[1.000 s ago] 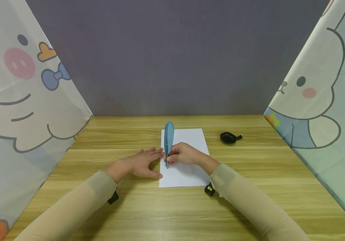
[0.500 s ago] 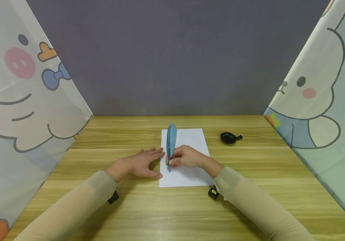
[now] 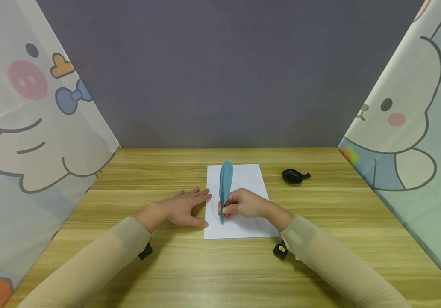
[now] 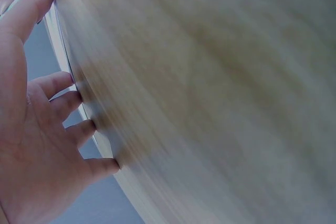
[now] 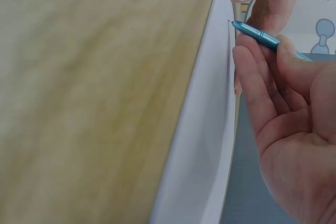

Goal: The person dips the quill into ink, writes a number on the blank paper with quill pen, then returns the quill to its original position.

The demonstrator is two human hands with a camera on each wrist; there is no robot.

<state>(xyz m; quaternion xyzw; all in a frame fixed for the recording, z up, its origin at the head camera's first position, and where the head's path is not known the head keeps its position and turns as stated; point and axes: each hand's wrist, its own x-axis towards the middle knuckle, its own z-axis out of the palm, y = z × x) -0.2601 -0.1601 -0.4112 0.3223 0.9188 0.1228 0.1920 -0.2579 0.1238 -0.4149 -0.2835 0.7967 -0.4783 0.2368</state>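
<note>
A blue feather pen (image 3: 226,184) stands nearly upright over a white sheet of paper (image 3: 249,175). My right hand (image 3: 245,203) pinches it low down, and in the right wrist view the tip of the blue pen (image 5: 257,32) meets the paper (image 5: 202,108). On the sheet, a thin curved line (image 3: 213,209) runs left of the pen. My left hand (image 3: 183,208) lies with spread fingers on the table, its fingertips and thumb at the paper's left edge. The left wrist view shows the palm side of my left hand (image 4: 44,145), with fingertips down on the surface.
A black rounded object with a short flat tail (image 3: 292,176) lies on the wood-grain table (image 3: 189,269), right of the paper. A grey panel (image 3: 228,77) stands behind, with cartoon-printed sheets (image 3: 393,102) on both sides. Small black devices sit under both wrists.
My right hand has moved right and slightly nearer with the feather pen. The curved line now shows on the paper where the hand was. My left hand has stayed in place.
</note>
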